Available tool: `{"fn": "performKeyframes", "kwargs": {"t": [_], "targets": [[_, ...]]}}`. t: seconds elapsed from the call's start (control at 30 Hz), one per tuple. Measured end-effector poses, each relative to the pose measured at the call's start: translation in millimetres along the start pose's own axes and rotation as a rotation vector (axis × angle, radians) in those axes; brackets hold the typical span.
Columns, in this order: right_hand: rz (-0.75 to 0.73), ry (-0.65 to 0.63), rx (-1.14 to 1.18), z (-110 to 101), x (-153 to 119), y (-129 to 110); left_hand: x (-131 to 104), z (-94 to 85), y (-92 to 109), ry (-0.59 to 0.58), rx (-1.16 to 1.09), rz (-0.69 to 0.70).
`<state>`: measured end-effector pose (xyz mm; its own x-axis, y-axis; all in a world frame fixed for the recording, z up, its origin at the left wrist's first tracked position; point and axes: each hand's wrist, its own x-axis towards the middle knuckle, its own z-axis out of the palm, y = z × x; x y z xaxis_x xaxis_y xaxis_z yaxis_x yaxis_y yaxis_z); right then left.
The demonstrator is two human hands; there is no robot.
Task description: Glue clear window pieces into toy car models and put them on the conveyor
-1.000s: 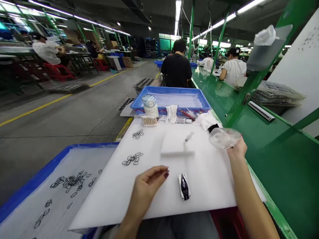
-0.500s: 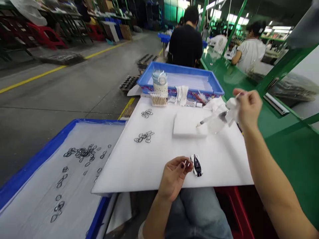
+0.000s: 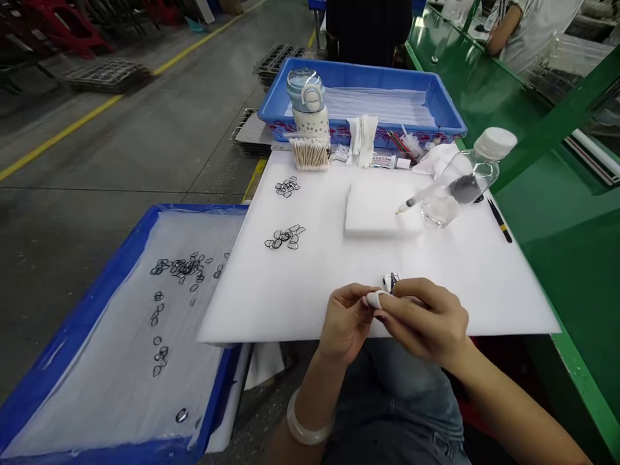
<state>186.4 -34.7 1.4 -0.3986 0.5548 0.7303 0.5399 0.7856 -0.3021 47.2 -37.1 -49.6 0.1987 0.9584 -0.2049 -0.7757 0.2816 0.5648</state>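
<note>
My left hand (image 3: 346, 323) is closed in a pinch above the table's front edge; the small piece in its fingertips is hidden. My right hand (image 3: 429, 320) meets it from the right, closed, with a white cloth (image 3: 375, 299) wrapped about a fingertip and touching the left fingertips. Just behind the hands lies a white-and-black toy car (image 3: 389, 281), mostly covered by the right hand. A white foam block (image 3: 372, 210) sits further back, and a syringe (image 3: 411, 202) rests with its tip over it. Beside that stands a clear bottle (image 3: 477, 171) with a white cap, tilted.
Two groups of thin dark rings (image 3: 285, 237) lie on the white table sheet (image 3: 242, 310). More rings fill parts of a blue-edged tray (image 3: 126, 278) at left. Behind are cotton swabs (image 3: 310, 155), a drinking bottle (image 3: 310, 103), a blue tray (image 3: 387, 74) and tweezers (image 3: 498, 221) at right.
My right hand has come down and left from beside the clear bottle to my left hand, the white cloth now at its fingertip. The view has tilted downward.
</note>
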Motion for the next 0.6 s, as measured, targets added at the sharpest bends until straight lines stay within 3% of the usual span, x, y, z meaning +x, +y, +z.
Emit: {"fn": "performKeyframes", "kwargs": {"t": [0.17,0.3,0.5,0.6], "targets": [[-0.109,-0.083,-0.1,-16.2,2.1,3.9,-0.7,0.7,-2.0,0.005,0.026,0.051],[-0.038,-0.005,-0.234,-29.9,3.7,5.5,0.0,1.9,-2.8,-0.019,0.03,0.077],[-0.029,-0.02,-0.1,-8.0,1.5,-0.5,-1.7,-2.2,-3.0,-0.014,0.094,0.094],[-0.04,-0.117,-0.098,-12.6,-0.1,-4.7,-2.3,-2.9,-3.3,-0.012,0.122,0.115]]}}
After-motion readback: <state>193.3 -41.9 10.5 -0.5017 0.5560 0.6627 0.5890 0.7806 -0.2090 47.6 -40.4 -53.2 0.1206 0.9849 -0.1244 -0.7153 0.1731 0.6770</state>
